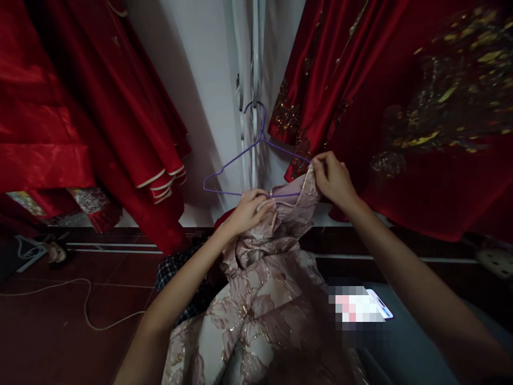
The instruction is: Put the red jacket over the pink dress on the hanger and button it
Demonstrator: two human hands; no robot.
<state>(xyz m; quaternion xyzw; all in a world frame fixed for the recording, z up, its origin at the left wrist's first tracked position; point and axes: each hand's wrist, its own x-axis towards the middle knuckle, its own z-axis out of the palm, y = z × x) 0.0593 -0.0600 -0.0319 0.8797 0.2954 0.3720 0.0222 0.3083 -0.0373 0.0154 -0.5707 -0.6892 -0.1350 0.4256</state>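
A purple hanger is in front of me, its hook at the top and its left arm bare. The right arm of the hanger runs into the shoulder of a pink and cream floral dress that drapes down over my lap. My right hand pinches the dress's shoulder edge at the hanger's right end. At the hanger's lower bar, my left hand has its fingers closed on the neckline of the dress. Part of the bodice is hidden behind my left hand.
Red garments hang on the left, and red embroidered garments hang on the right. White metal rods stand by the wall. A lit phone lies at the lower right. A white cable crosses the floor.
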